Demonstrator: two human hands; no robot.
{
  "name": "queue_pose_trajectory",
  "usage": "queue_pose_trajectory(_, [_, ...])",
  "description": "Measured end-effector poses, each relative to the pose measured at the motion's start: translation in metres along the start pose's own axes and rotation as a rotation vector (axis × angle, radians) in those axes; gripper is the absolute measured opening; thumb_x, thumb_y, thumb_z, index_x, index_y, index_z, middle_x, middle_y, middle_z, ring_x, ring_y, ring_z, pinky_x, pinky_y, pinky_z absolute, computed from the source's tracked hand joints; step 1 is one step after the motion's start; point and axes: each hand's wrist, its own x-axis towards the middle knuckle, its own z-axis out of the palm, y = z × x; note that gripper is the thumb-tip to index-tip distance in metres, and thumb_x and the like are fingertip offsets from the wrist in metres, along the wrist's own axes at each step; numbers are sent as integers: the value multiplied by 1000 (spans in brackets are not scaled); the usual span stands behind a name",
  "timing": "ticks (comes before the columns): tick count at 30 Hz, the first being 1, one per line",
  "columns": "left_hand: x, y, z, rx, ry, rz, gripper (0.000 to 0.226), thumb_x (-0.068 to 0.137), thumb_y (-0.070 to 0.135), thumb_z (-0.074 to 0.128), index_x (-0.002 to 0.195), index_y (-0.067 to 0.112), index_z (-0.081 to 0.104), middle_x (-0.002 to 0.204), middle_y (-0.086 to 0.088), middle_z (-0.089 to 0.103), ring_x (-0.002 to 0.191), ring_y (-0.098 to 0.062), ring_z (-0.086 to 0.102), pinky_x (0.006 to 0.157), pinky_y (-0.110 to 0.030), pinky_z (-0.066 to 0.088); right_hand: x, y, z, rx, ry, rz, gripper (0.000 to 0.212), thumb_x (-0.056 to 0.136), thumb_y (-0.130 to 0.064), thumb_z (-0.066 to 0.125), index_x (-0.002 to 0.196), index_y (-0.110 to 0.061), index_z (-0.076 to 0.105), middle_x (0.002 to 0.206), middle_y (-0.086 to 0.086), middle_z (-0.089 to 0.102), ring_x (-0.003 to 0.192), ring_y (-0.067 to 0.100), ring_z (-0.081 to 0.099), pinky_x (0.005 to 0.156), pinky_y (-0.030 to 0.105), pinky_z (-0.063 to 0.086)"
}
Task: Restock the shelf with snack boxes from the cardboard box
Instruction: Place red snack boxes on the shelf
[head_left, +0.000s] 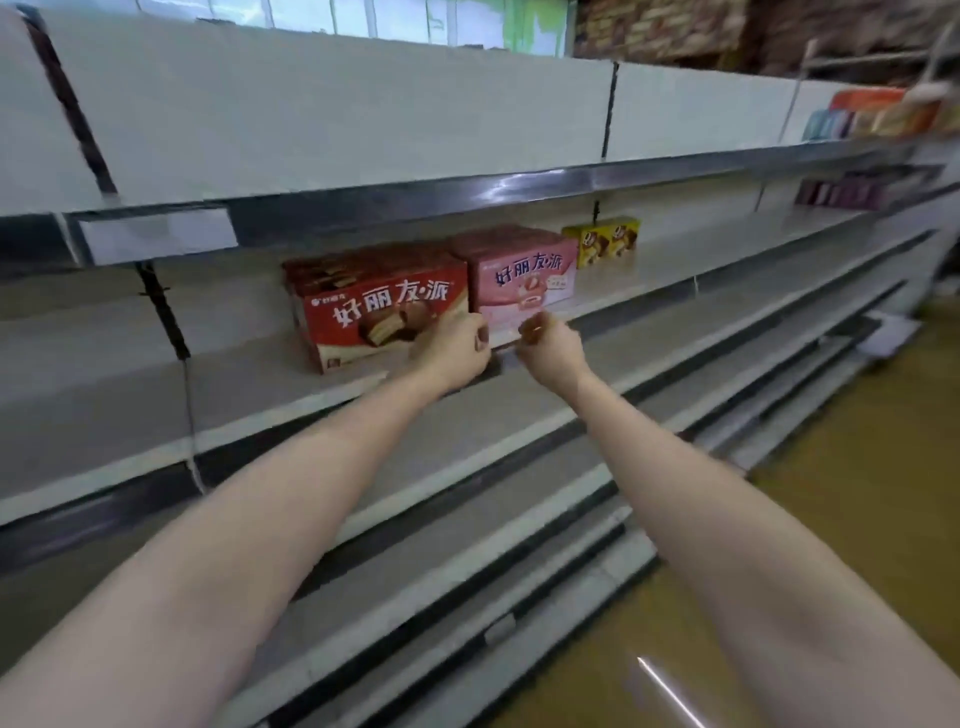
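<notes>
Fingers (470, 332) on red box (382, 306), pink box (522, 275) beside

red box (382, 306) 好丽友·派, pink box (524, 275) same

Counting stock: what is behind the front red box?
Behind the red box, edges of more red boxes show in a row running back. How many there are is unclear; the shelf above shadows and covers the back.

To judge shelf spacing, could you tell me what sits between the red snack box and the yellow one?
The pink snack box, seen in the head view.
</notes>
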Motion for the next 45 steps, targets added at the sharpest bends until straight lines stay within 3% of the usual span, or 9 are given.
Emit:
queue_pose_trajectory(4, [-19,43,18,-91,-78,145,9,88,12,57,87,12,66,87,-13,66,82,-29,62,63,-30,37,-52,26,-32,-88,69,97,30,91,-16,63,119,-6,62,120,13,67,115,32,60,92,30,43])
queue_pose_trajectory(10, [-77,126,69,-344,-269,302,10,82,-2,58,83,-2,67,83,-23,68,81,-33,65,67,-34,41,-164,86,-90,-180,165,305,24,95,-16,58,117,-6,60,112,9,64,104,27,59,85,33,47])
queue_pose_trajectory(15, [-144,198,114,-372,-430,435,11,88,11,55,85,11,65,85,-10,69,81,-26,63,67,-28,44,-267,137,-132,-204,298,546,22,93,-12,59,112,-3,63,110,13,68,102,30,62,84,38,53])
queue_pose_trajectory(19, [-204,251,145,-413,-578,528,10,89,17,58,93,14,67,91,-6,71,85,-25,66,76,-39,58,-348,175,-156,-207,402,694,20,89,-12,63,109,-10,66,108,8,70,105,25,63,88,31,49])
queue_pose_trajectory(27, [-311,339,189,-487,-804,586,31,75,37,57,91,15,71,90,-8,72,88,-28,66,77,-37,55,-484,247,-194,-143,549,887,20,89,-8,61,109,-8,64,107,9,69,101,27,63,83,33,49])
queue_pose_trajectory(30, [-335,370,213,-481,-829,584,14,79,27,60,88,22,69,89,-6,72,86,-27,67,76,-38,56,-518,277,-214,-107,539,945,18,91,-9,60,109,-12,62,105,4,65,98,24,64,80,38,52])
queue_pose_trajectory(36, [-361,444,248,-417,-853,595,22,85,19,59,106,18,65,104,-4,69,93,-25,66,79,-38,56,-565,336,-274,-96,606,986,16,90,-11,61,106,-14,64,109,4,67,101,23,62,76,27,44])
queue_pose_trajectory(41, [-380,513,283,-363,-837,593,31,88,18,60,119,14,62,119,-4,66,105,-26,62,86,-36,52,-588,392,-330,-73,612,991,19,87,-14,63,105,-19,65,110,3,69,104,23,63,88,32,50])
queue_pose_trajectory(45, [-389,549,308,-320,-800,598,32,87,19,60,119,13,61,118,-7,67,107,-29,62,85,-40,52,-593,427,-361,-29,645,990,19,90,-9,59,107,-12,65,110,6,68,101,23,60,78,26,42])
